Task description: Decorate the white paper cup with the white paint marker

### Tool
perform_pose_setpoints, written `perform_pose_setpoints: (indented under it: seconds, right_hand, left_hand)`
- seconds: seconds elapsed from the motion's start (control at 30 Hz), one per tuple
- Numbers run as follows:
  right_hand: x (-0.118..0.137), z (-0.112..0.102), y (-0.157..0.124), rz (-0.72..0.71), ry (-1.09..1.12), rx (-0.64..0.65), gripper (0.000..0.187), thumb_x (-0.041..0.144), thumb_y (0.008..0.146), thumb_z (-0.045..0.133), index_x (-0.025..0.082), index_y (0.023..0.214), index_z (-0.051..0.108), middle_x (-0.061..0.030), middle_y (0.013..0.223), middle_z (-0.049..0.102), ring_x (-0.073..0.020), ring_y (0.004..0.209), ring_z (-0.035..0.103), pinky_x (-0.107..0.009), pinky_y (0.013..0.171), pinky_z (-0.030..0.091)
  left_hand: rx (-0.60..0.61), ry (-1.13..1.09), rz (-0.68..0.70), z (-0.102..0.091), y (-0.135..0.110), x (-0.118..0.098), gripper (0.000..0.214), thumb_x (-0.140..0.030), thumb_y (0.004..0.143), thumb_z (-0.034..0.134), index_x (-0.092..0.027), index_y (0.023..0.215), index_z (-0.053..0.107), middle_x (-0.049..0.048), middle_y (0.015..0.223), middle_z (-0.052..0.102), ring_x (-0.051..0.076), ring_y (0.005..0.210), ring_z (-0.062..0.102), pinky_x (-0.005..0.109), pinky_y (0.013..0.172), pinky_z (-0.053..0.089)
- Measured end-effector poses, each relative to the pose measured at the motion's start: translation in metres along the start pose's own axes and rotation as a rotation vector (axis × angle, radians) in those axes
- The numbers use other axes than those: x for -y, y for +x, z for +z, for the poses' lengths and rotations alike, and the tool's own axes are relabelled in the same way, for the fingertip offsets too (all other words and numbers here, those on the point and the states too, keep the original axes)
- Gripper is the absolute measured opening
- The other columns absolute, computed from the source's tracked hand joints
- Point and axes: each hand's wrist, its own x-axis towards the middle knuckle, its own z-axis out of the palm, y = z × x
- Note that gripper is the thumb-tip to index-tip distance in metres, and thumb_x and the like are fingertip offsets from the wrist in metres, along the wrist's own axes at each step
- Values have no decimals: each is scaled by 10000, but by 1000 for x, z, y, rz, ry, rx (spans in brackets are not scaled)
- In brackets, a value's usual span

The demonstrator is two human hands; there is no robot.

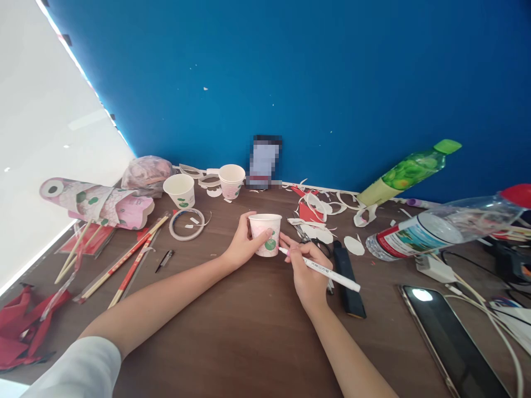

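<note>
A pink-and-white paper cup (pixel 260 225) with a green print stands upright on the table, and my left hand (pixel 245 241) is wrapped round its left side, thumb across the front. My right hand (pixel 307 272) grips a white marker pen (pixel 332 275), its tip pointing at the lower right of the cup; whether it touches the cup I cannot tell. Right beside that hand lie black-handled scissors (pixel 323 247), partly hidden, and a long black case (pixel 348 284). Further left are a roll of tape (pixel 172 229) and a small dark pen (pixel 165 261).
More paper cups (pixel 179 190) stand behind on the left. Against the blue wall leans a phone (pixel 264 160). Paper scraps (pixel 321 232) lie at centre right. A green bottle (pixel 409 172), a clear bottle (pixel 435 228) and another phone (pixel 450 337) are on the right; wrapped chopsticks (pixel 124 260) lie left.
</note>
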Motion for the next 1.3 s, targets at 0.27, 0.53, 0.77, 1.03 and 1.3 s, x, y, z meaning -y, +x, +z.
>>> perform_pose_setpoints:
  seconds: [0.27, 0.53, 0.77, 1.03, 1.3]
  right_hand:
    - [2, 1, 1, 40, 12, -9, 323, 245, 804, 620, 222, 511, 487, -21, 688, 736, -293, 943, 734, -414, 811, 608]
    - [-6, 0, -1, 27, 124, 28, 341, 294, 812, 639, 218, 516, 489, -27, 699, 735, -302, 1013, 709, -471, 878, 591]
    - [1, 2, -6, -16, 17, 63, 345, 291, 829, 624, 209, 513, 513, -90, 1012, 762, -294, 1022, 705, -439, 878, 592]
    - [2, 2, -6, -40, -63, 56, 345, 316, 833, 625, 212, 521, 520, -112, 1030, 757, -305, 1035, 697, -412, 834, 601]
    - [1, 2, -6, -13, -19, 53, 355, 335, 826, 635, 209, 519, 508, -122, 1053, 749, -313, 1022, 701, -436, 862, 592]
  left_hand:
    - [2, -2, 1, 1, -1, -2, 648, -375, 683, 744, -207, 1179, 362, 84, 1136, 547, 212, 1062, 546, 370, 934, 449]
    - [-6, -5, -5, 1, 0, -1, 691, -396, 666, 760, -204, 1198, 364, 97, 1152, 548, 235, 1107, 539, 384, 951, 444]
    - [-22, 2, -2, 1, 0, -2, 676, -368, 672, 767, -203, 1190, 365, 95, 1158, 556, 221, 1102, 554, 364, 953, 448]
    - [-15, 13, 21, 0, 1, 3, 687, -368, 658, 781, -209, 1172, 355, 106, 1200, 538, 224, 1090, 567, 364, 913, 471]
    - [-14, 21, 22, 1, 1, 2, 675, -363, 665, 771, -206, 1165, 345, 107, 1199, 526, 206, 1058, 566, 341, 883, 479]
